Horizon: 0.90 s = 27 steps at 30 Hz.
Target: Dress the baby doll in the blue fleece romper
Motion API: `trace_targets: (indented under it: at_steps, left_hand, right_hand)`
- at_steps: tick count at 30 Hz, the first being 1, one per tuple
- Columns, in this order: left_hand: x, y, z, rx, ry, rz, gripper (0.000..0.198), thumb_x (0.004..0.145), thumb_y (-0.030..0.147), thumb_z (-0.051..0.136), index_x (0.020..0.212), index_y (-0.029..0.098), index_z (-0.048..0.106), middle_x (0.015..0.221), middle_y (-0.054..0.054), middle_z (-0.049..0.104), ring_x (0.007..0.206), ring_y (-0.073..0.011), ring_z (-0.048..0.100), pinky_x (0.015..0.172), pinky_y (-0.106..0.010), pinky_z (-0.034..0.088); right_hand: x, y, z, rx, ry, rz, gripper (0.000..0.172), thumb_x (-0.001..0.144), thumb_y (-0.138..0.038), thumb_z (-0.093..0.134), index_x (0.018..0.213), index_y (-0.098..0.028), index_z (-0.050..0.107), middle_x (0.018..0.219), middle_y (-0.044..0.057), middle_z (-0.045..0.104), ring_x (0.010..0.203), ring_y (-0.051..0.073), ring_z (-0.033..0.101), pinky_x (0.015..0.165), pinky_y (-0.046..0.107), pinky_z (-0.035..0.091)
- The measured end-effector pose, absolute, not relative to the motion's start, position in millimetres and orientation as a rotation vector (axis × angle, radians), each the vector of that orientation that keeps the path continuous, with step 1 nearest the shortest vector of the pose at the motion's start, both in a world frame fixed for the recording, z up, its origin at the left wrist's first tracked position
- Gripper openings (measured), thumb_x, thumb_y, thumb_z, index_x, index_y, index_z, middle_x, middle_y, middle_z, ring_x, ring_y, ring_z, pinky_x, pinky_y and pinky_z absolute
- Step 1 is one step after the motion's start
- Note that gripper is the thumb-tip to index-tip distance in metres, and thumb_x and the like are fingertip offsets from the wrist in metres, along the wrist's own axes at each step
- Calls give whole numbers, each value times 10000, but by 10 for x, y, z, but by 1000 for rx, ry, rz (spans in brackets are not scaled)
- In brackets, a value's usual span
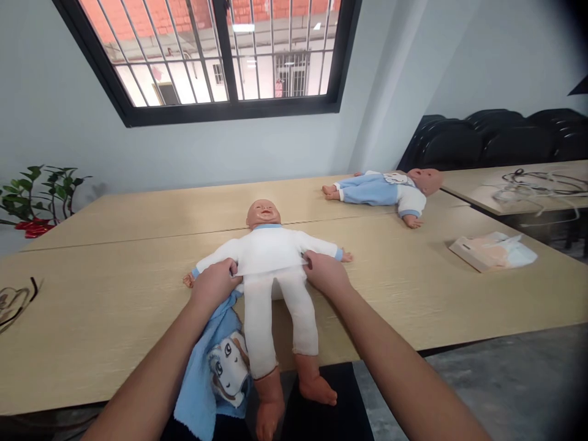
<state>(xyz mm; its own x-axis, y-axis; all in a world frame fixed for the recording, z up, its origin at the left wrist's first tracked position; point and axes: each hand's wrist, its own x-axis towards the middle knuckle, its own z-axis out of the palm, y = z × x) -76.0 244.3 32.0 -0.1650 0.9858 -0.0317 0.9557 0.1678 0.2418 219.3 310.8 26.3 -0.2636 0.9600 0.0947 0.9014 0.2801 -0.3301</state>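
A baby doll (264, 214) lies on its back on the table, head away from me, its feet hanging past the front edge. It wears a white shirt (269, 248) with blue collar and cuffs; its cloth legs (260, 324) are bare of other clothing. My left hand (215, 285) pinches the shirt's hem at the left side. On the other side, my right hand (325, 274) is closed on the same hem, which is stretched between them. Below my left hand, a light blue garment (202, 373) with a dog face hangs over the table edge beside the doll's leg.
Another doll (381, 187), dressed in blue and white, lies at the back right of the table (114, 324). A tissue pack (491, 251) rests at the right, eyeglasses (18, 303) at the far left. Beyond are a potted plant (43, 196), cables (542, 187) and black chairs (496, 141).
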Motion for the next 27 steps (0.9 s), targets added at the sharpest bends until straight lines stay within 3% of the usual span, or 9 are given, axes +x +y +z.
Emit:
trace_targets:
  at_steps: [6, 11, 17, 20, 23, 27]
  left_hand:
    - [-729, 2407, 319, 1987, 2194, 365, 73, 866, 321, 564, 895, 258, 543, 962, -43, 734, 891, -247, 678, 648, -308, 334]
    - [-746, 2421, 301, 1931, 2135, 423, 141, 892, 356, 557, 994, 261, 541, 990, -47, 749, 917, -248, 700, 693, -305, 395]
    - [-705, 2385, 356, 1994, 2225, 278, 159, 903, 359, 532, 1024, 281, 598, 957, -46, 769, 889, -279, 714, 645, -317, 352]
    - [-651, 2320, 449, 2025, 2327, 390, 224, 918, 360, 502, 1087, 299, 635, 961, -39, 774, 907, -282, 720, 653, -323, 350]
    - [-657, 2260, 522, 2054, 2314, 508, 227, 933, 396, 489, 1045, 297, 659, 936, -20, 767, 901, -257, 713, 669, -319, 370]
    - [-855, 2175, 525, 2098, 1907, 514, 218, 932, 405, 506, 1010, 284, 669, 904, 21, 740, 817, -188, 664, 704, -292, 419]
  right_hand:
    - [2154, 3081, 286, -1630, -2075, 246, 117, 877, -214, 518, 919, -196, 626, 1010, 76, 719, 828, 196, 598, 622, 288, 298]
    - [2196, 3121, 269, -1472, -1956, 411, 140, 827, -145, 458, 846, -199, 585, 816, 17, 674, 728, 165, 553, 638, 273, 335]
    - [2318, 3127, 243, -1261, -2271, 540, 264, 787, -187, 572, 1048, -191, 611, 1045, 43, 678, 872, 170, 577, 725, 262, 401]
    - [2310, 3122, 254, -1288, -2298, 461, 225, 836, -178, 539, 1046, -193, 618, 1044, 47, 680, 925, 184, 591, 750, 274, 405]
    - [2281, 3110, 265, -1352, -2287, 373, 197, 870, -147, 482, 990, -196, 631, 1018, 45, 695, 951, 193, 607, 741, 281, 395]
    - [2296, 3111, 268, -1393, -2303, 395, 196, 845, -128, 508, 977, -195, 637, 1028, 45, 701, 919, 184, 612, 707, 279, 391]
